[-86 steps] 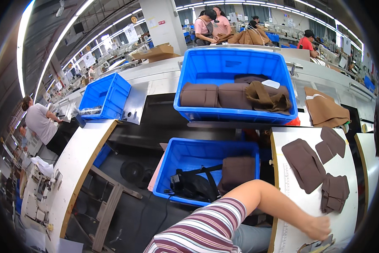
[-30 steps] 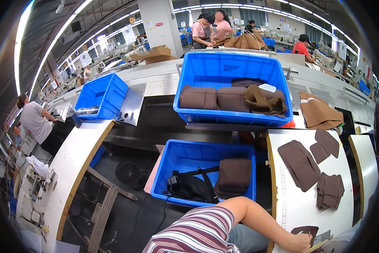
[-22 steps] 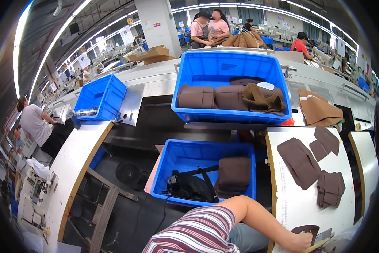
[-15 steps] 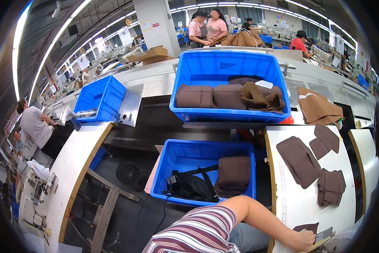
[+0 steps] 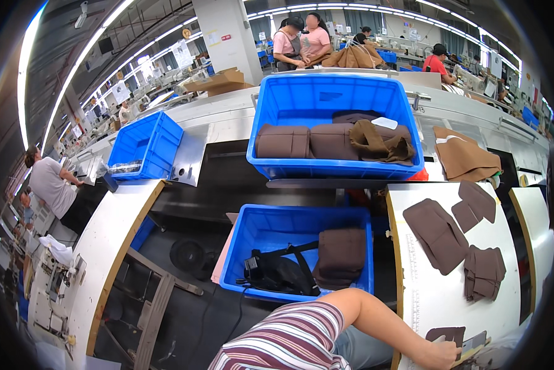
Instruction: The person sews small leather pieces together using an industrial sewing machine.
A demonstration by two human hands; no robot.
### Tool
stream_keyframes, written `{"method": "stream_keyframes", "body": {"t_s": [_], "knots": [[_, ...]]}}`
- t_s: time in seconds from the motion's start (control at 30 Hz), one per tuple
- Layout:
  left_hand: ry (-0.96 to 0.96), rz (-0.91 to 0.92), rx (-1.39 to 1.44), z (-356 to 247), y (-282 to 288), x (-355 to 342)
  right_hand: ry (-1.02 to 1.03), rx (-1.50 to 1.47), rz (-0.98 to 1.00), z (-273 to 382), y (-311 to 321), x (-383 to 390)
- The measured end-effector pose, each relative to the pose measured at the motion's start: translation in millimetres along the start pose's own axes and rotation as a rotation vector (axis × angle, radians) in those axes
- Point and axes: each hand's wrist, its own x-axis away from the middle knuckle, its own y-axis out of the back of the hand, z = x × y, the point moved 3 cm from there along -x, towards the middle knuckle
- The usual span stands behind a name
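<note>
My left hand is at the lower right, on the white sewing table. It holds the near edge of a small dark brown fabric piece, with one finger lying over the cloth and the others curled by its edge. Right beside the cloth is a grey metal plate, part of a machine mostly cut off by the rim. Farther up the table lie a folded brown fabric panel, a stack of brown pieces and smaller brown pieces. My right hand is out of the picture.
A blue crate beside my arm holds a black bag and folded brown fabric. Behind it, a larger blue crate contains brown rolls. A smaller blue crate stands left. Tan fabric lies at far right; people work beyond.
My left hand has shifted slightly, and one finger now stretches over the small brown piece. More of that piece shows beside the metal plate. The crates and stacks stay put.
</note>
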Motion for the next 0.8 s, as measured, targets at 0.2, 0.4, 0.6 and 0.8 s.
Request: {"method": "stream_keyframes", "body": {"t_s": [0.2,0.4,0.6,0.8], "knots": [[-0.238,0.034,-0.367,-6.9,-8.1,-7.1,-0.079,-0.116,-0.053,8.7,0.0,-0.3],[-0.318,-0.086,-0.387,-4.2,-12.6,-12.0,0.007,-0.197,-0.096,13.9,-7.9,0.2],[-0.243,-0.042,-0.299,0.8,-14.3,-9.5,0.193,0.064,-0.223,33.2,-3.2,2.5],[-0.244,0.051,-0.275,0.1,-13.9,-15.5,0.339,0.201,-0.264,27.6,-10.6,8.6]]}}
